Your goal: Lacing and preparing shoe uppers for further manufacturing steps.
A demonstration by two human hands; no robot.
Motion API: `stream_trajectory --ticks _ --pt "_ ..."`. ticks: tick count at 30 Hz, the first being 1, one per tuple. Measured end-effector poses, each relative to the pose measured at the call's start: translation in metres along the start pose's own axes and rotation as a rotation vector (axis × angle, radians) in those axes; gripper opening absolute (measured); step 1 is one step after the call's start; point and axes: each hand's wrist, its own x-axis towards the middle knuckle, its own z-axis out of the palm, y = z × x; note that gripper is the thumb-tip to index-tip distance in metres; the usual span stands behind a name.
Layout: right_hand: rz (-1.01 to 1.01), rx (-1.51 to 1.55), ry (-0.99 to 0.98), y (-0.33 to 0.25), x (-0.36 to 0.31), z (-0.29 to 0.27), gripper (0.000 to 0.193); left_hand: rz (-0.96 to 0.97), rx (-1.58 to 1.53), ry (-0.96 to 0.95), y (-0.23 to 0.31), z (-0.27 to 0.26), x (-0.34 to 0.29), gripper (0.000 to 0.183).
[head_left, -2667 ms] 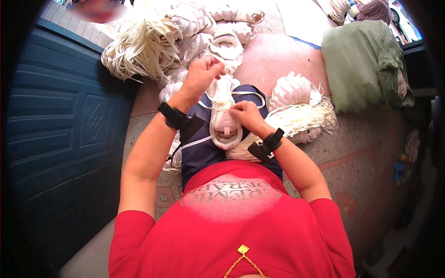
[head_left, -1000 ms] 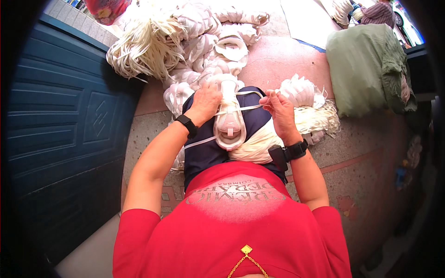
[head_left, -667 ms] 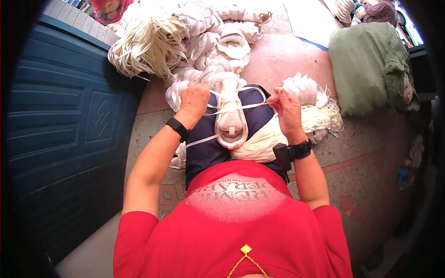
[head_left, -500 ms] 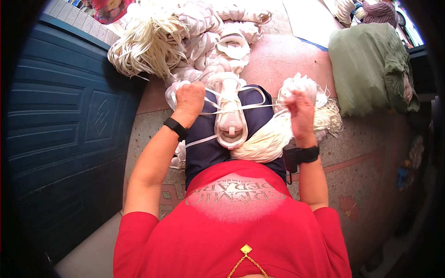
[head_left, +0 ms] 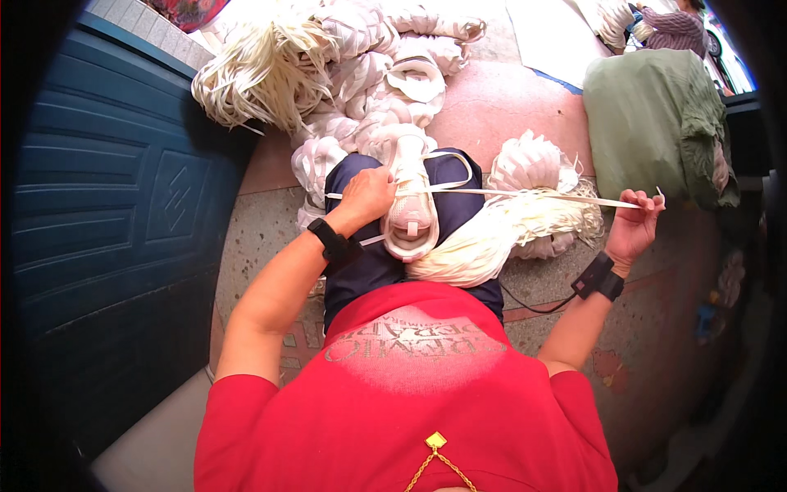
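Note:
A pale pink and white sneaker lies on my lap between my thighs, its heel opening toward me. My left hand is closed beside the shoe's left edge, with a short white lace end sticking out past it. Out to the right, my right hand pinches the far end of a white shoelace, which runs taut from the shoe. A loose loop of lace curves over the shoe's right side. Next to the shoe, a thick hank of cream laces rests across my right thigh.
Beyond my knees is a heap of bundled pale shoe parts with another lace hank. A bundled shoe-part pile sits right of my knee. A green-covered bundle stands farther right; a blue panelled door flanks my left. Another person is far right.
My right hand has swung outward to the right, drawing the lace out straight. My left hand has come down and right, close against the shoe.

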Motion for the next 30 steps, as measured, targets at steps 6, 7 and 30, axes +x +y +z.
stream_trajectory --ticks 6,7,30 --pt "0.284 0.176 0.214 0.013 0.017 -0.03 0.014 0.059 -0.041 0.029 0.003 -0.008 -0.009 0.018" --pt "0.307 0.059 0.241 0.023 0.015 -0.023 0.013 0.057 -0.044 0.031 0.004 -0.008 -0.008 0.018" --pt "0.457 -0.373 0.181 0.05 0.004 -0.024 0.025 0.308 -0.161 -0.033 -0.002 -0.014 0.009 0.018"
